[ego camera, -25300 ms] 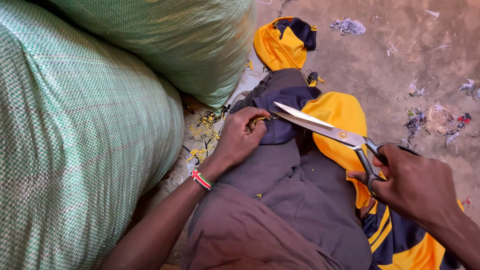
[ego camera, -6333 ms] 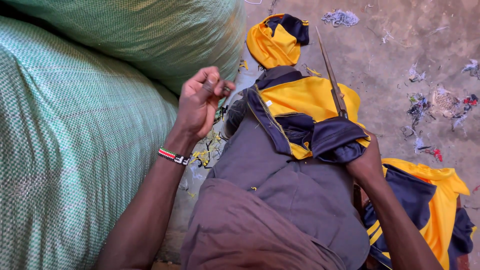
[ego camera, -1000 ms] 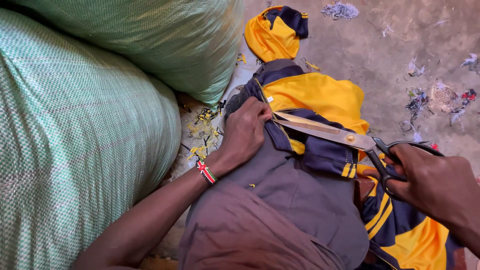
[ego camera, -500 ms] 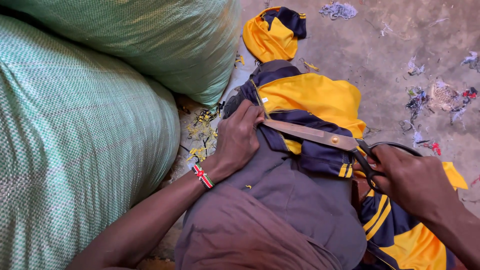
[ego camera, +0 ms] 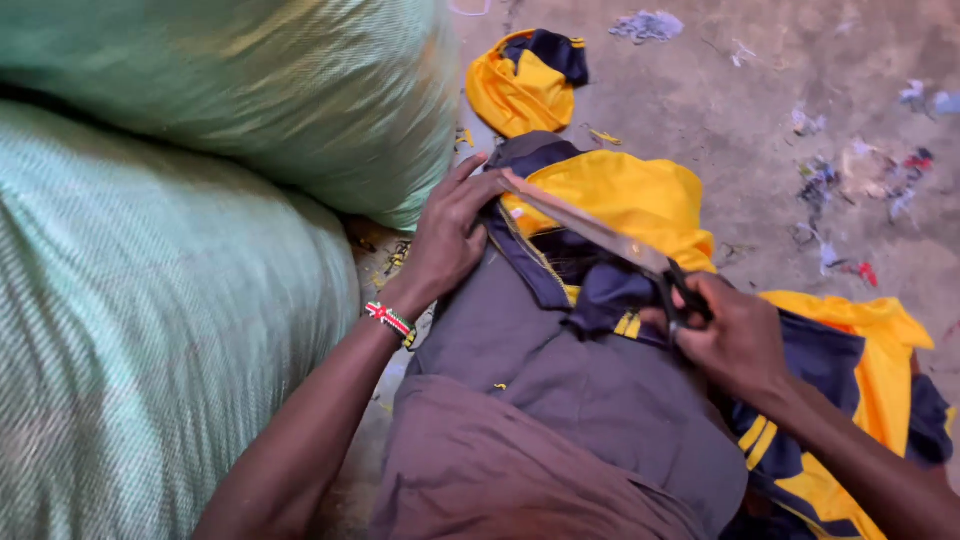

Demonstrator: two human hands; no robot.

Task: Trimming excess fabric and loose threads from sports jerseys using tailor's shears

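Right hand (ego camera: 735,335) closed round scissors (ego camera: 600,235), handles hidden in grip. Left hand (ego camera: 450,235) pressed flat on yellow-navy garment (ego camera: 620,195) beside blade tip; cut line unreadable.

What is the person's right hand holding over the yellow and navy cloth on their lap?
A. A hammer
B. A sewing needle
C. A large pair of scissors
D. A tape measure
C: the right hand has its fingers through the dark handles of a large pair of scissors, whose long metal blades reach across the yellow and navy cloth towards the left hand.
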